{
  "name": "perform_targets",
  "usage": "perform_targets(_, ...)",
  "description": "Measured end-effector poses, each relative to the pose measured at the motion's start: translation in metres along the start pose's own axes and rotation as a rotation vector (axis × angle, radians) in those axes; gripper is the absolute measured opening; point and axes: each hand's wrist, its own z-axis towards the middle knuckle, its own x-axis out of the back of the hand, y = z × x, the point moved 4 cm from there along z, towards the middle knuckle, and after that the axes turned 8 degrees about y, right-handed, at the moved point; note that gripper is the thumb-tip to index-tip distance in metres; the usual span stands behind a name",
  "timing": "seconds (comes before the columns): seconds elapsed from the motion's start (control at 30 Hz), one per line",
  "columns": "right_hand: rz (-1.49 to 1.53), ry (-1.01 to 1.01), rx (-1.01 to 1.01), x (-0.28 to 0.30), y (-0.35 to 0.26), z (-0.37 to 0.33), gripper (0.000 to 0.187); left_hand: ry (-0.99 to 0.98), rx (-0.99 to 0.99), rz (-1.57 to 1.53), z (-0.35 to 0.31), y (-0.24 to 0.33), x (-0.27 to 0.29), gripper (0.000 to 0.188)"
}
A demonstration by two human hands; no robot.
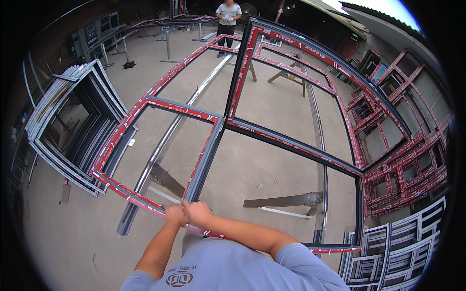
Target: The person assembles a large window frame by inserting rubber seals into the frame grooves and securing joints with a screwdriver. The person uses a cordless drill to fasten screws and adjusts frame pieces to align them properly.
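Note:
A large window frame (131, 195), grey and dark with red printed film on its faces, lies flat in front of me. Its near rail runs past my waist. My left hand (175, 215) is closed at that rail, near the foot of a grey mullion (206, 155). Right beside it, touching it, my right hand (198, 213) is also closed, over the joint of mullion and rail. Whatever the fingers grip is hidden. A sash (301, 42) with red film stands tilted up from the far right part of the frame.
Long metal rails (162, 145) on trestles (286, 200) bear the frame. Stacked frames (73, 145) stand at the left. Red-filmed frames (407, 165) lean at the right, above pale-edged frames (388, 252). Another person (228, 19) stands at the far side.

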Motion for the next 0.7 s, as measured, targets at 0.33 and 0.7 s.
perform_targets(0.33, 0.152, -0.023, 0.002, 0.049, 0.017, -0.016, 0.025, -0.056, 0.115, -0.102, -0.006, 0.004, 0.031, 0.06)
perform_targets(0.7, -0.099, -0.088, 0.426, 0.041, -0.006, -0.011, 0.035, -0.065, 0.014, -0.001, -0.003, -0.001, 0.011, 0.066)
